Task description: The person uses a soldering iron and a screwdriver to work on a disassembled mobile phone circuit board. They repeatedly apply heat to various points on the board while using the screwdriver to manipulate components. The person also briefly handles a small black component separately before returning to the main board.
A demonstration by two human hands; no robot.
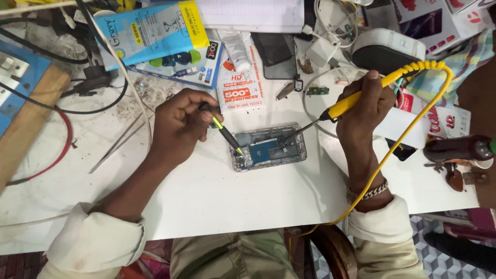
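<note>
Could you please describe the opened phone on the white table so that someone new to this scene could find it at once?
On the white table, look between the left hand and the right hand, near the middle. The opened phone lies flat there, a silver frame with a blue board and dark parts exposed. It alone has both tool tips on it: the tweezers and the yellow-handled soldering iron.

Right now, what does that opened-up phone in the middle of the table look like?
The opened phone lies flat on the white table, its back off. A silvery frame rings blue and dark inner parts. The left hand sets a thin green-tipped tool on its left end; the right hand brings a yellow-handled soldering iron to its middle.
</note>
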